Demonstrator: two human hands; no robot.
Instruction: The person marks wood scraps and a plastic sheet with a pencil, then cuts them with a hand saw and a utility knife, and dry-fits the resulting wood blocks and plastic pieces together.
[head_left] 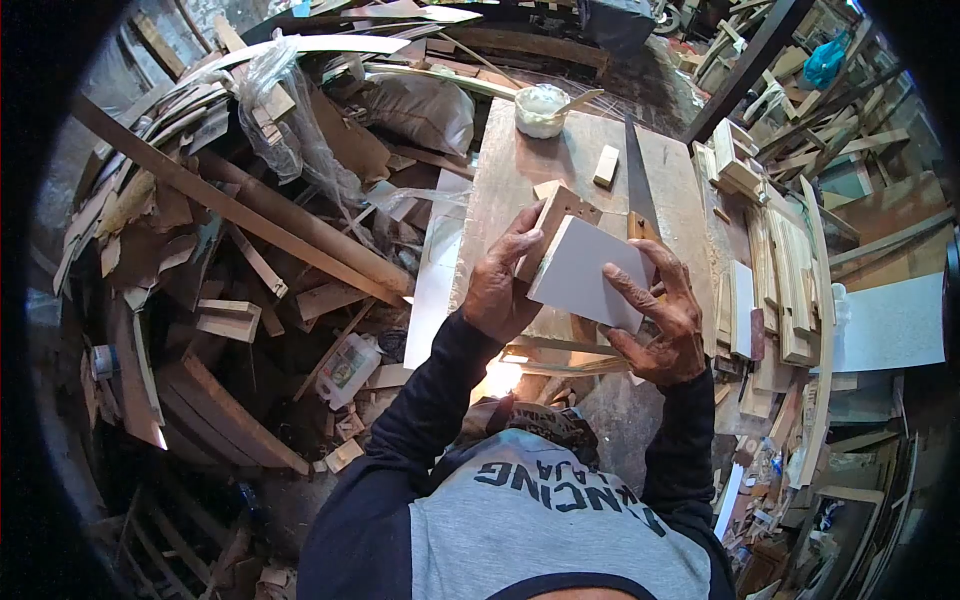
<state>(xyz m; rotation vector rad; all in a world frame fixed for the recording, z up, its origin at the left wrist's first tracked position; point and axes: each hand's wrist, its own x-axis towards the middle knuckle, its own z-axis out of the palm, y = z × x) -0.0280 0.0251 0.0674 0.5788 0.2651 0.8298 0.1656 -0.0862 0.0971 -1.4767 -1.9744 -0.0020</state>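
Note:
Over the workbench [490,190], I hold up a small rectangular board [590,270] with a smooth white face, tilted towards me. My left hand [505,285] is wrapped round its left side and a short wooden piece [553,225] with small dark holes, which stands against the board's far side. My right hand [665,315] grips the right edge, fingers bent and one fingertip on the white face. Just beyond the right hand lies a handsaw [640,185] with a wooden handle, partly hidden by that hand.
A tub of white paste [541,110] with a wooden stick [580,100] stands at the bench's far end. Near it lies a small wood block [605,166]. Stacked wood strips [790,270] line the right side. Scrap wood, plastic sheeting [285,110] and a white jug [348,370] crowd the left.

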